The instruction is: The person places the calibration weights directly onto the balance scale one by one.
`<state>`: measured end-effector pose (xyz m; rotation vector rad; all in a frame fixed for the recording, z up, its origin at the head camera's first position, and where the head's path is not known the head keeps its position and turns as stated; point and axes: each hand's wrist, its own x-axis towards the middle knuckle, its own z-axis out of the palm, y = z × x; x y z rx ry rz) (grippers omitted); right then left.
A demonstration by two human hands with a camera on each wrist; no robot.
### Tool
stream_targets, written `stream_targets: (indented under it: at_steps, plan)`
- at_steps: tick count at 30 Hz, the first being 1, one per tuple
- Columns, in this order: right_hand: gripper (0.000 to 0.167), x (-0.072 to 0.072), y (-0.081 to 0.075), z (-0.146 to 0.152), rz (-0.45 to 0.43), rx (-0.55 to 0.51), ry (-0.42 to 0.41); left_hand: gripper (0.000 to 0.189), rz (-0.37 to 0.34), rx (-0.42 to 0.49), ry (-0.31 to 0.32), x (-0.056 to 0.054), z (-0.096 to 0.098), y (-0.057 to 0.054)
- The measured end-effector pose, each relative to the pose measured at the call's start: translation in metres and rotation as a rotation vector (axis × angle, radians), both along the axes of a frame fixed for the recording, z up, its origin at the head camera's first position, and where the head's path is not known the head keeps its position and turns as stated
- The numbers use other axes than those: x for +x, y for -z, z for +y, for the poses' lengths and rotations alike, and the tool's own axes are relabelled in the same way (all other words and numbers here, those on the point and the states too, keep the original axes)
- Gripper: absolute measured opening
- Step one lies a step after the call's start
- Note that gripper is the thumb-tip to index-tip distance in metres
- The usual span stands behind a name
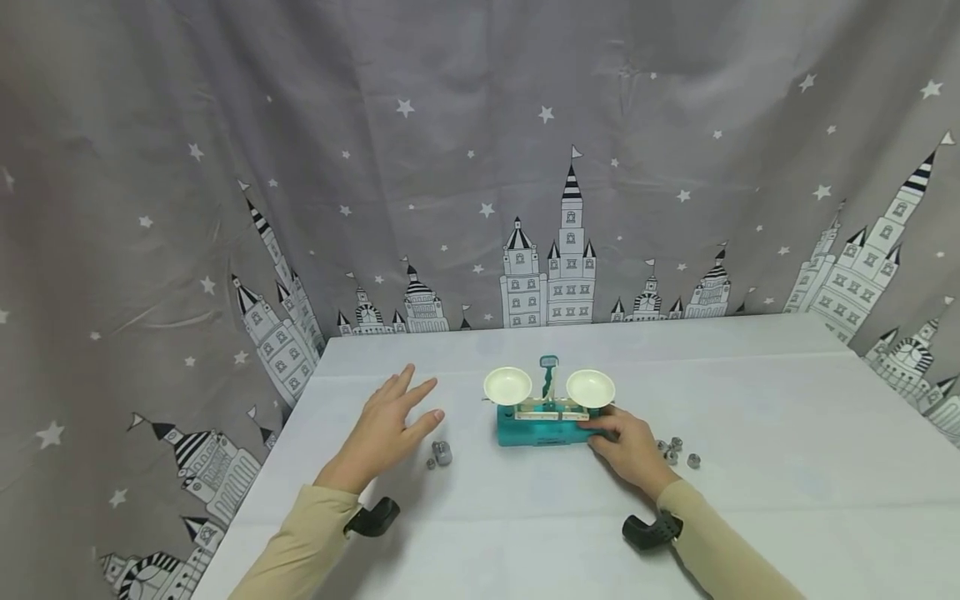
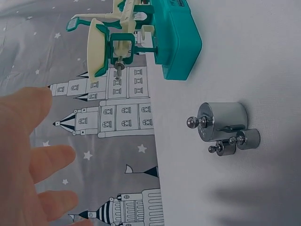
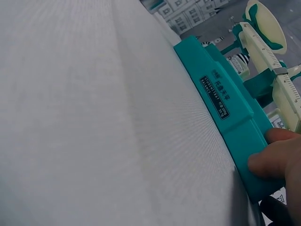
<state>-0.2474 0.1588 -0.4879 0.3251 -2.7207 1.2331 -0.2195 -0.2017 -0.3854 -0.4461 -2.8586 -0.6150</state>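
Observation:
A teal tray balance [image 1: 536, 431] with two cream pans stands upright on the white table. My right hand [image 1: 628, 446] grips the right end of its base, and in the right wrist view the thumb [image 3: 265, 162] presses on the front face beside the printed label. My left hand [image 1: 390, 429] is raised with its fingers spread and holds nothing. Just right of it stand three metal weights, one large weight [image 2: 225, 121] and two small ones, upright with knobs on top. The left pan [image 1: 507, 386] and right pan [image 1: 590, 387] hold nothing visible.
Several hex nuts [image 1: 672, 457] lie loose on the table right of my right hand. The white table [image 1: 787, 442] runs back to a grey curtain [image 1: 450, 167] printed with castles and stars. Black wrist cameras sit at both sleeves.

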Motion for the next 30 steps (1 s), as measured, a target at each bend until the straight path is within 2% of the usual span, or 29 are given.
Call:
stream_targets:
  at_steps: [18,24,30]
  plan:
    - [0.024,0.000,-0.003,-0.003,-0.008,-0.054,0.009,0.050,0.033,0.014,0.008,-0.005,-0.005,0.010]
    - [0.024,-0.001,-0.002,-0.003,-0.009,-0.049,0.004,0.044,0.004,0.096,-0.013,0.000,-0.011,0.025]
    - [0.024,0.001,0.000,-0.003,-0.024,-0.054,0.015,0.037,0.011,0.196,-0.049,0.006,-0.015,0.041]
